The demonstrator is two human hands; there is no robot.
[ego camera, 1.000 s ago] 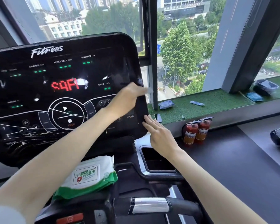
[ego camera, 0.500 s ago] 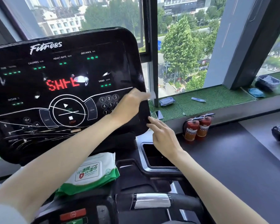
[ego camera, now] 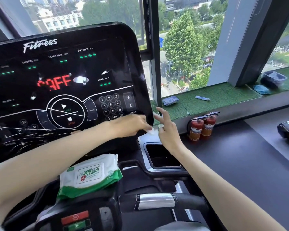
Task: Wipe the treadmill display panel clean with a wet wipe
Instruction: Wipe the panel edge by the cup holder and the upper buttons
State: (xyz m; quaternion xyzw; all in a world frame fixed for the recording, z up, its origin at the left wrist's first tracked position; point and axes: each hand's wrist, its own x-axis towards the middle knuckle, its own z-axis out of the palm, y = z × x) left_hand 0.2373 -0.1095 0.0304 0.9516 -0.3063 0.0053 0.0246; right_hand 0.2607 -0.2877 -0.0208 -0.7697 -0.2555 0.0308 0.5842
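Low at the corner of the glossy black treadmill display panel (ego camera: 65, 90), the left hand (ego camera: 132, 125) pinches a crumpled white wet wipe (ego camera: 151, 131), the right hand (ego camera: 168, 130) spread-fingered just beside, a green-and-white wipe pack (ego camera: 90, 175) below.

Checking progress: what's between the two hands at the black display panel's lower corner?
A crumpled white wet wipe, held by the left hand, near the right hand; head view.

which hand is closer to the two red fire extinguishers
Right. The right hand, fingers spread, is just left of the fire extinguishers; the left hand, holding the wet wipe at the lower corner of the display panel, is farther left.
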